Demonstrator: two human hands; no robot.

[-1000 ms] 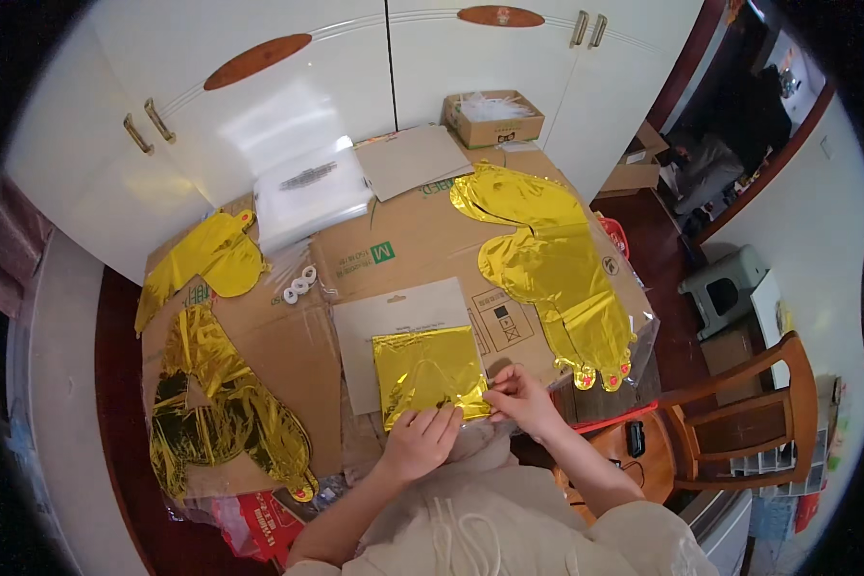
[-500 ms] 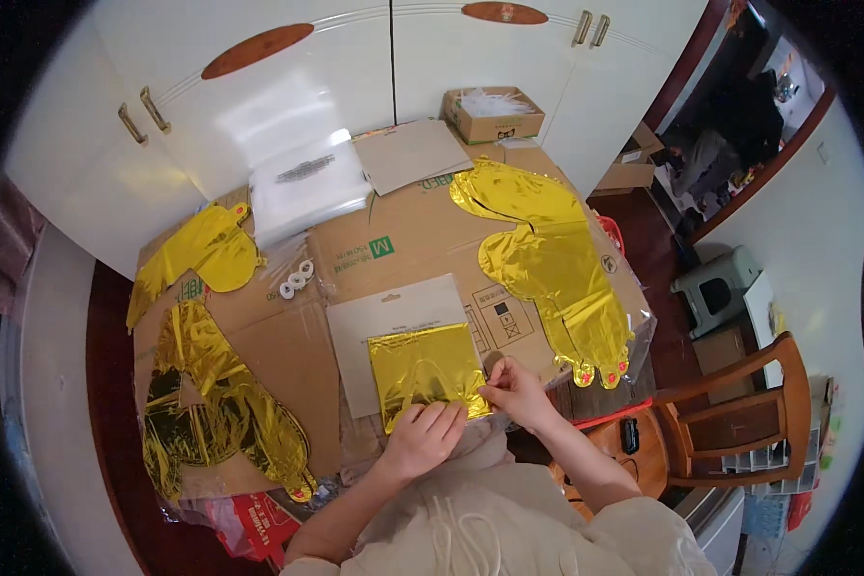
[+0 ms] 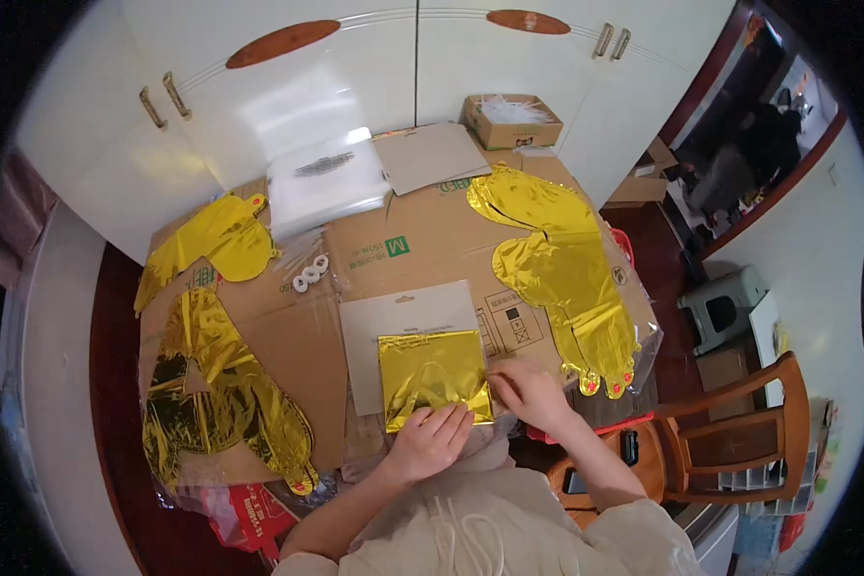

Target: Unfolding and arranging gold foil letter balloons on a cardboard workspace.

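Note:
A folded gold foil balloon (image 3: 432, 370) lies as a near-square on a pale card (image 3: 363, 331) with a hang hole, close to the table's front edge. My left hand (image 3: 435, 440) rests on its lower edge, fingers laid flat on the foil. At the right edge, my right hand (image 3: 533, 392) has its fingers curled in a pinch on the foil's side. Flat gold foil balloons are spread around: one on the right (image 3: 571, 269), one at the near left (image 3: 226, 384) and another at the far left (image 3: 216, 235).
Cardboard (image 3: 422, 250) covers the table. Clear plastic sleeves (image 3: 326, 192), grey card sheets (image 3: 432, 158) and a carton of white strips (image 3: 514, 120) sit at the back, before white cabinets (image 3: 288, 106). White tape rolls (image 3: 309, 274) lie left of centre. A wooden chair (image 3: 787, 422) stands right.
The whole view has shifted slightly. My right hand's fingers have moved a little up the foil's right edge and curled more. My left hand stays on the lower edge; the foil lies smoother.

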